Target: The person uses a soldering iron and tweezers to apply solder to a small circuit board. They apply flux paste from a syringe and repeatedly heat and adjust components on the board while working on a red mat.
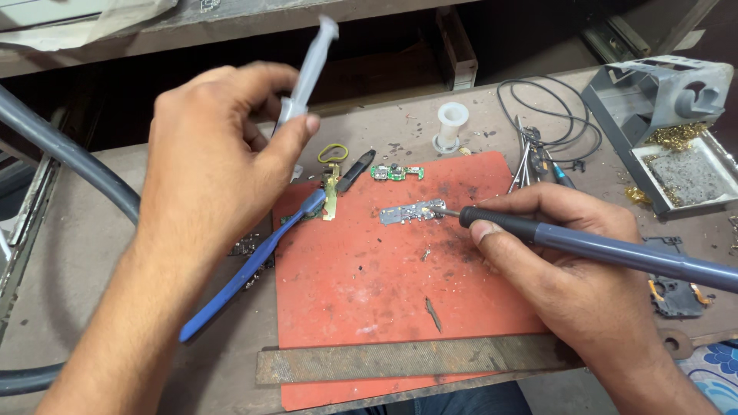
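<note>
On the bench (pixel 92 230) lies a mat (pixel 361 284); a small circuit board (pixel 411 212) rests on it, a toothbrush (pixel 246 269) crosses its left edge, a file (pixel 407 357) lies along its near edge.

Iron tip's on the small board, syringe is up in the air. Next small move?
Probably bring the syringe in the left hand down to the small board: the soldering iron in the right hand already touches its end, while the syringe is raised well clear.

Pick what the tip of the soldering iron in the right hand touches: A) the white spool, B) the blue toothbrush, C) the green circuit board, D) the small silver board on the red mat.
D: the soldering iron, gripped in the right hand, has its tip on the small silver board lying on the red mat.
</note>
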